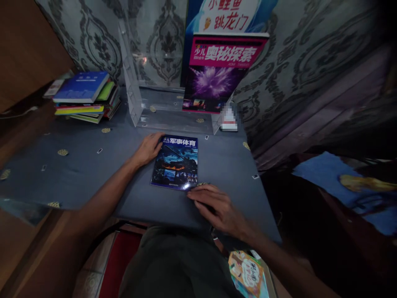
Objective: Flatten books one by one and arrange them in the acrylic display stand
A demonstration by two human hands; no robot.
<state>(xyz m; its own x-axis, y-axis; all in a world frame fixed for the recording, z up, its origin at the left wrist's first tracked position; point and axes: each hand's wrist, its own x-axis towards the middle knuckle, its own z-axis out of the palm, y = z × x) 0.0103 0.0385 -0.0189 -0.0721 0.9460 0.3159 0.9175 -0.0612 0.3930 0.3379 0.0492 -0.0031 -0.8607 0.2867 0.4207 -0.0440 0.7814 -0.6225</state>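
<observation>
A dark blue book (pixel 177 161) with a tank on its cover lies flat on the cloth-covered table (pixel 124 194), its title facing me. At its upper left corner is my left hand (pixel 150 148), with fingers stretched out and fingertips touching the edge. My right hand (pixel 217 205) rests by the lower right corner, its fingers extended and the index fingertip at the book's bottom edge. Neither hand is wrapped round the book. Just behind it stands a clear acrylic rack (pixel 167 120), and a pink and purple book (pixel 214 76) leans upright in its right side.
Behind the pink book stands a larger blue book (pixel 248 16). A stack of books (pixel 83 93) sits at the back left. A small blurred-out white item (pixel 229 120) is beside the rack. More books (pixel 248 273) lie below the table's front edge, near my lap.
</observation>
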